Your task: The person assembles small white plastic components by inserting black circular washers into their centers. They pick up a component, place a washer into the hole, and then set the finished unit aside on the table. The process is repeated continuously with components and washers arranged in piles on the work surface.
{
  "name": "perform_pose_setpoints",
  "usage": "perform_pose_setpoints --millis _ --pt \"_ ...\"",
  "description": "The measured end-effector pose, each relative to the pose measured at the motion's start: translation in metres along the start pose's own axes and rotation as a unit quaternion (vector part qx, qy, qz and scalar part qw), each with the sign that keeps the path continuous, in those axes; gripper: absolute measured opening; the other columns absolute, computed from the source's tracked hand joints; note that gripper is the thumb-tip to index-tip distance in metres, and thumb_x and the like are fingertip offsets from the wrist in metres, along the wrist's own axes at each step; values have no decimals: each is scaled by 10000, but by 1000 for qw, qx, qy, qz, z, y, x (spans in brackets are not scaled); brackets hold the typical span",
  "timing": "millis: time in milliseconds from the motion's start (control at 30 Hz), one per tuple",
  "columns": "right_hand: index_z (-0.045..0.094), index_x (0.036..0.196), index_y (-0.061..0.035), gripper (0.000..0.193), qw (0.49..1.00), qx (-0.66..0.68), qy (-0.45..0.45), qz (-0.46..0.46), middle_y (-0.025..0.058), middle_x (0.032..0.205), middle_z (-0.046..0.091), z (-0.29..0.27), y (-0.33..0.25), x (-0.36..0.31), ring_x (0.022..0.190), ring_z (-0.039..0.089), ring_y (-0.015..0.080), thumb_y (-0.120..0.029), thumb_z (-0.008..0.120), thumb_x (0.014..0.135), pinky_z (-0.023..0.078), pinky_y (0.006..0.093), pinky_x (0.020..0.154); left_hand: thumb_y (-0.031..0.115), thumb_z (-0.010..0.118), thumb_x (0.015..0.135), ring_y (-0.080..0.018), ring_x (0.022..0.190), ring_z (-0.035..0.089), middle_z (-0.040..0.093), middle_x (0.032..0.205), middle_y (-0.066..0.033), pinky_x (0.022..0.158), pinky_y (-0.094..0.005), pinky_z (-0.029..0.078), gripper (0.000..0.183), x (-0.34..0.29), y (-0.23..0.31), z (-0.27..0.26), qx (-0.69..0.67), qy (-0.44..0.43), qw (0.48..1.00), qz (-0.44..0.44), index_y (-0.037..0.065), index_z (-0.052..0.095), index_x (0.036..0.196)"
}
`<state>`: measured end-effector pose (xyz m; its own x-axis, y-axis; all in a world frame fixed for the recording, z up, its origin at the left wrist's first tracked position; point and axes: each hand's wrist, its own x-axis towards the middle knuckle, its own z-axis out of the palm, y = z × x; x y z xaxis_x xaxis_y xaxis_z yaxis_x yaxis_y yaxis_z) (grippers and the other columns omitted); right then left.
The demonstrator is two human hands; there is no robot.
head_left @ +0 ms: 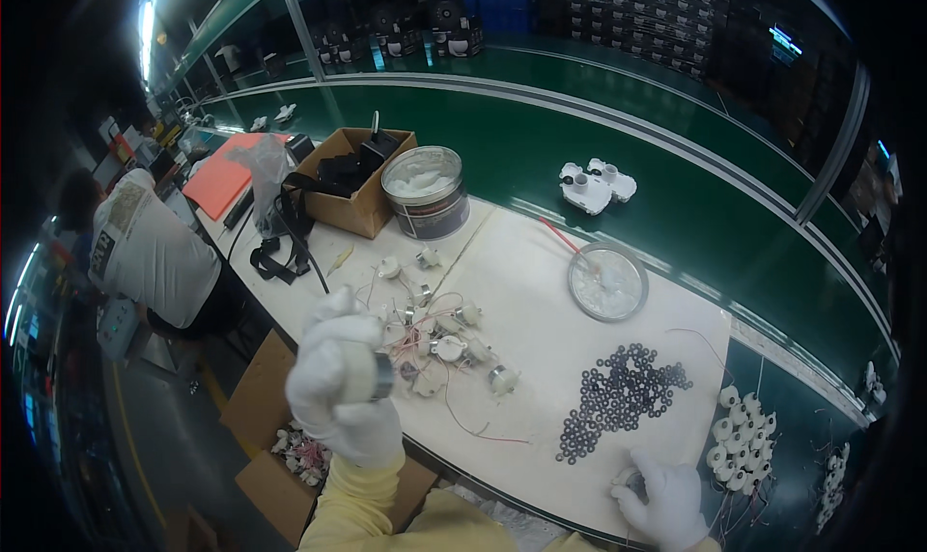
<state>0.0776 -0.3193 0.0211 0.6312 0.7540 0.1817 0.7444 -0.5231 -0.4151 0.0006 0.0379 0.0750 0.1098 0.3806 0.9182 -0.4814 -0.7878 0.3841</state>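
My left hand (pixel 333 388), in a white glove, is raised above the table's front edge. Its fingers are closed around a small motor (pixel 382 376), whose metal side shows past the fingers. My right hand (pixel 666 504), gloved too, rests low at the table's front right. Its thumb and forefinger curl toward each other around something small that I cannot make out. Just beyond it a patch of small black rings (pixel 623 397) is spread on the white table (pixel 521 282). Several white-capped motors (pixel 449 347) with thin red and white wires lie in a heap right of my left hand.
A round dish of white paste (pixel 608 282) with a red stick stands beyond the rings. Behind the motors are a tin of white paste (pixel 425 195) and a cardboard box (pixel 362 199). White assemblies (pixel 742 446) sit on the green conveyor. Another person (pixel 154 253) works at left.
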Motion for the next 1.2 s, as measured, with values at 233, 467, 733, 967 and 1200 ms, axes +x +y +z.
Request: perform_pose_setpoints --millis 233,467,733,967,1200 --pt "582 1275 -19 609 998 -49 -12 -34 34 725 662 -3 1 2 588 625 276 -266 816 770 449 400 542 421 527 1068 -362 1278 540 576 1267 -194 1120 -499 419 474 18 -7 -2 -14 19 998 60 77 477 1390" --pt "603 1254 -72 534 999 -22 -37 5 -26 724 622 0 3 -1 593 587 232 -281 801 804 398 400 581 403 509 1078 -372 1251 572 639 1228 -199 1094 -482 461 499 16 -26 20 -97 32 994 -39 29 481 1406" --pt "573 1330 -47 627 997 -43 -63 -17 -27 727 593 4 9 -3 623 568 224 -261 804 788 387 388 606 394 532 1065 -279 1127 590 553 1177 -132 1043 -421 554 499 42 -17 21 -104 233 967 23 -55 513 1280" --pt "598 1279 -46 566 998 -29 -42 -38 -19 685 618 5 8 2 552 585 224 -257 806 796 410 385 540 319 491 1085 -233 1077 617 618 1199 -160 1005 -368 524 386 25 -33 47 -5 119 993 -16 -32 554 1233" --pt "629 1300 -63 483 995 -27 42 -87 103 844 700 2 10 7 693 670 311 -270 752 880 544 438 676 357 564 1034 -239 976 597 665 1067 -153 899 -395 489 287 -32 0 -13 -17 -35 991 -125 79 598 1097"
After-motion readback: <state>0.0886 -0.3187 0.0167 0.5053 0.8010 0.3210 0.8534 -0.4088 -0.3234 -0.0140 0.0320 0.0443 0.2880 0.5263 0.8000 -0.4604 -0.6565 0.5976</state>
